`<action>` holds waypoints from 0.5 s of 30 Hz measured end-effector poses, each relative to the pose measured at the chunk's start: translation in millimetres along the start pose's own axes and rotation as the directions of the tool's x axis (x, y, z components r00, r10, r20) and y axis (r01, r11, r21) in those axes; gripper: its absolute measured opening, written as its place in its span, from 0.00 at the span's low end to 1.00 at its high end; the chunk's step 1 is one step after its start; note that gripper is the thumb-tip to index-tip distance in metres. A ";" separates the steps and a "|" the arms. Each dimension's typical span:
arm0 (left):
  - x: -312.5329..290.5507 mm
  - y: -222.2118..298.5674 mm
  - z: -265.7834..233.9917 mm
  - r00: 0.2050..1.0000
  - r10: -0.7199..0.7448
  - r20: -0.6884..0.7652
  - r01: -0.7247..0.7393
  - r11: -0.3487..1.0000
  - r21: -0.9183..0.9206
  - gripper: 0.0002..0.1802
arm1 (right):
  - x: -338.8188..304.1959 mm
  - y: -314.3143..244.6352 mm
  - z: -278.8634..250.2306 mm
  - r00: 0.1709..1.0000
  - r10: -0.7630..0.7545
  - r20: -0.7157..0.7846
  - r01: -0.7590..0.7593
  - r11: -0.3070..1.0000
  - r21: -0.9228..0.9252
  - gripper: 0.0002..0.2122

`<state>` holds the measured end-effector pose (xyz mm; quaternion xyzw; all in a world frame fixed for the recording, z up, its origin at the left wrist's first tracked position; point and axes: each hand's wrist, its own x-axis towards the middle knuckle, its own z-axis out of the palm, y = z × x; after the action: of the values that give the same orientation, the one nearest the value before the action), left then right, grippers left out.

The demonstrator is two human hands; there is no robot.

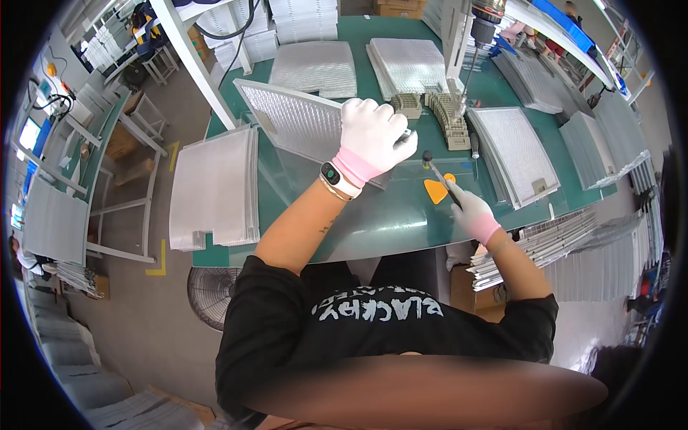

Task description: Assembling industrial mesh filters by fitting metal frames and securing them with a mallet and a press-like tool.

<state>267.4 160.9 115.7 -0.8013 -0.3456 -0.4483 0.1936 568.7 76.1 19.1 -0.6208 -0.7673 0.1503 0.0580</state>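
Note:
My left hand, in a white glove with a pink cuff, is closed around the upper edge of a silvery textured panel. The panel stands tilted on its edge over the green table. My right hand, gloved alike, grips the handle of a small hammer with a dark head, held low over the tabletop. Right beside the hammer lies an orange triangular piece. A dark-handled screwdriver lies further right, near a curved row of beige plastic parts.
Stacks of panels stand at the left, the right and the back of the green table. A power screwdriver hangs above. White frame posts rise at the back. A floor fan stands below left.

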 end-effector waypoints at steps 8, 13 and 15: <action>2.1 -5.1 -2.2 0.994 0.044 -0.103 -0.046 0.999 -0.021 0.17 | 66.2 -99.1 -205.3 0.341 -0.003 -0.940 0.742 0.615 0.267 0.29; 6.9 -4.3 -1.1 0.999 -0.012 -0.041 0.011 1.000 -0.029 0.18 | 86.0 -179.3 -288.5 0.369 -0.274 -0.888 0.794 0.589 0.148 0.36; 8.5 -3.9 -0.1 0.999 -0.015 -0.046 0.014 1.000 -0.026 0.17 | 105.8 -166.0 -292.1 0.507 -0.274 -0.818 0.838 0.378 0.393 0.26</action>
<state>267.5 166.8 123.0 -0.7907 -0.3409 -0.4725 0.1878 470.3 194.5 335.9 -0.2163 -0.7271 0.2075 0.6177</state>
